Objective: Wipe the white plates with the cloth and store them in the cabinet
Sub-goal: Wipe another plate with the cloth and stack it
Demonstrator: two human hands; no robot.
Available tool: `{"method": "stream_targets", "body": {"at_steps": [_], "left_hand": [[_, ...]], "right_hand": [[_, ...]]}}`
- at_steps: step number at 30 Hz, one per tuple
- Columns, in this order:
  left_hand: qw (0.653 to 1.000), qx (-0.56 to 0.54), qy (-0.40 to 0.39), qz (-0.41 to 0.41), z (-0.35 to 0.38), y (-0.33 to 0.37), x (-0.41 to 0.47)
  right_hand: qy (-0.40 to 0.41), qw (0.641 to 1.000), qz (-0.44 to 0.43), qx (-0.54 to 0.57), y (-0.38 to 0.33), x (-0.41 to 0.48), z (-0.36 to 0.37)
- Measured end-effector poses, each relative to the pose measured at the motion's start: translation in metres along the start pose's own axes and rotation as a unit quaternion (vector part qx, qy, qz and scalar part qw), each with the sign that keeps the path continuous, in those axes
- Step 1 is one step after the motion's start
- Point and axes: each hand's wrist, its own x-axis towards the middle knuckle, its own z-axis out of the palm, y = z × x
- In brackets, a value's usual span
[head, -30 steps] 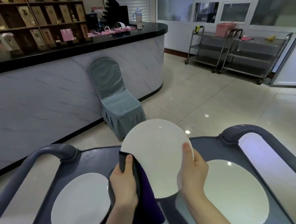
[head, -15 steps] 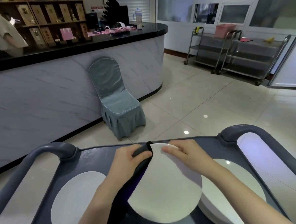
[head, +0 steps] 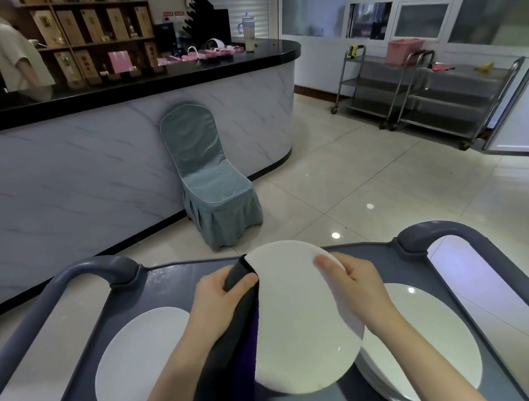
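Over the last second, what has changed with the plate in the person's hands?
The held plate, upright a second ago, has tipped down much flatter over the cart. The left hand, gripping the cloth, slid from its lower edge to the far rim; the right hand moved there from the side. The left plate and right stack stayed put.

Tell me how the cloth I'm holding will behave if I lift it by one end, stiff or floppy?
Probably floppy: the cloth drapes in soft folds below the left hand and hangs along the plate. Likely light, since a thumb-and-finger pinch holds it. Its purple side seems fuzzy, so it may not slip easily.
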Motion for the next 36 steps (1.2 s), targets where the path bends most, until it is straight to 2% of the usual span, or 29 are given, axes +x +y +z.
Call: {"method": "stream_targets", "body": {"at_steps": [4, 6, 9, 12, 15, 17, 18, 22, 25, 27, 30, 32, 34, 36], "left_hand": [[0.981, 0.117, -0.13, 0.089, 0.003, 0.007, 0.009], [0.985, 0.102, -0.112, 0.086, 0.006, 0.003, 0.007], [0.999, 0.023, -0.005, 0.031, 0.008, -0.006, -0.004], [0.986, -0.101, 0.105, -0.086, 0.021, -0.017, -0.02], [0.939, -0.212, 0.179, -0.202, 0.047, -0.026, -0.033], [0.921, -0.233, 0.204, -0.237, 0.056, -0.029, -0.036], [0.917, -0.241, 0.205, -0.242, 0.055, -0.03, -0.036], [0.938, -0.22, 0.175, -0.202, 0.032, -0.026, -0.027], [0.973, -0.137, 0.151, -0.108, 0.011, -0.015, -0.017], [0.992, -0.054, 0.105, -0.043, 0.0, -0.006, -0.01], [0.999, 0.024, -0.001, 0.041, -0.005, 0.004, 0.0], [0.991, 0.068, -0.076, 0.085, 0.001, 0.009, 0.0], [0.987, 0.077, -0.108, 0.091, 0.007, 0.008, 0.0], [0.994, 0.036, -0.086, 0.059, 0.009, 0.002, -0.003]], "right_hand": [[-0.111, 0.989, -0.062, -0.081, -0.002, -0.004, 0.01], [-0.104, 0.991, -0.058, -0.064, -0.001, -0.004, 0.01], [-0.041, 0.998, -0.041, -0.019, -0.004, -0.001, 0.003], [0.073, 0.994, 0.014, 0.078, -0.005, -0.006, 0.007], [0.214, 0.937, 0.111, 0.252, -0.005, -0.021, 0.034], [0.27, 0.906, 0.152, 0.287, 0.002, -0.03, 0.049], [0.274, 0.908, 0.159, 0.273, 0.007, -0.032, 0.053], [0.138, 0.961, 0.156, 0.184, 0.021, -0.031, 0.041], [0.071, 0.985, 0.076, 0.135, 0.017, -0.011, 0.012], [0.009, 0.998, 0.014, 0.056, 0.007, 0.005, -0.006], [-0.137, 0.984, -0.053, -0.104, -0.011, 0.018, -0.011], [-0.193, 0.967, -0.091, -0.136, -0.019, 0.018, -0.001], [-0.205, 0.962, -0.118, -0.137, -0.02, 0.015, 0.005], [-0.184, 0.966, -0.123, -0.131, -0.017, 0.014, 0.005]]}}
